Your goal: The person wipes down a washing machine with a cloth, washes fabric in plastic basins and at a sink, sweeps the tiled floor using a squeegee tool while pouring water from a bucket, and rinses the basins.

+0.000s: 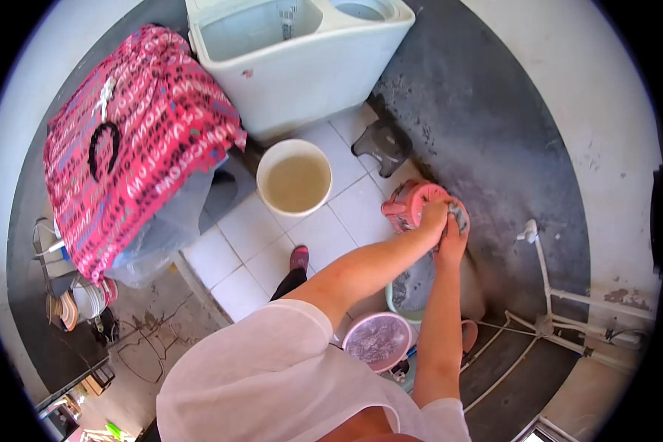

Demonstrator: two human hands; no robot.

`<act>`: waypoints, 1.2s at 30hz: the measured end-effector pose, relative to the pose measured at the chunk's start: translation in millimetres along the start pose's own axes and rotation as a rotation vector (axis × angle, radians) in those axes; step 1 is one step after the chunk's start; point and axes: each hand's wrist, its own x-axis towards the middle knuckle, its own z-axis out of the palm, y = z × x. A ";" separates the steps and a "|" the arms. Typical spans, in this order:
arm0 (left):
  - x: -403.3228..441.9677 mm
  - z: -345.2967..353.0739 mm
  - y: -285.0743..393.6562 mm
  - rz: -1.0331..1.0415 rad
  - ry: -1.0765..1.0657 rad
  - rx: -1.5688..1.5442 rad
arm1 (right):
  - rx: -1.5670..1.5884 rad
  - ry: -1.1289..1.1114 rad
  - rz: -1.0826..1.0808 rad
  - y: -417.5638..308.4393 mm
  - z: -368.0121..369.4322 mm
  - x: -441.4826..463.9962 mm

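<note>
Both hands meet around a bunched grey cloth at the right of the head view. My left hand is closed on it from the left side, and my right hand grips it from below. Just left of the hands and partly behind them is a red plastic basket or bucket. Beneath my forearms a pale green basin shows dark water or wet cloth, partly hidden. A pink basin with foamy, purplish contents stands nearer my body.
A white bucket of cloudy water stands on the tiles. Behind it is a washing machine; a dark stool sits by the wall. A pink patterned cover lies over a bulky item at left. Pipes run along the right wall.
</note>
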 end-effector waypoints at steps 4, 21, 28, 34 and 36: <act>63.0 -58.4 205.1 0.031 -0.073 -0.268 | 0.186 0.000 0.021 -34.8 110.8 106.2; 168.9 -371.5 366.5 0.284 0.908 1.800 | -1.047 -0.362 -0.986 56.3 393.1 374.2; 179.0 -354.0 375.2 0.164 0.878 1.802 | -1.315 -0.700 -0.794 71.8 425.4 469.5; 179.3 -353.8 387.4 0.221 0.896 1.796 | -1.258 -0.726 -0.922 81.0 524.9 511.7; 179.9 -355.4 389.5 0.231 0.858 1.811 | -1.337 -0.627 -0.920 81.5 544.0 514.6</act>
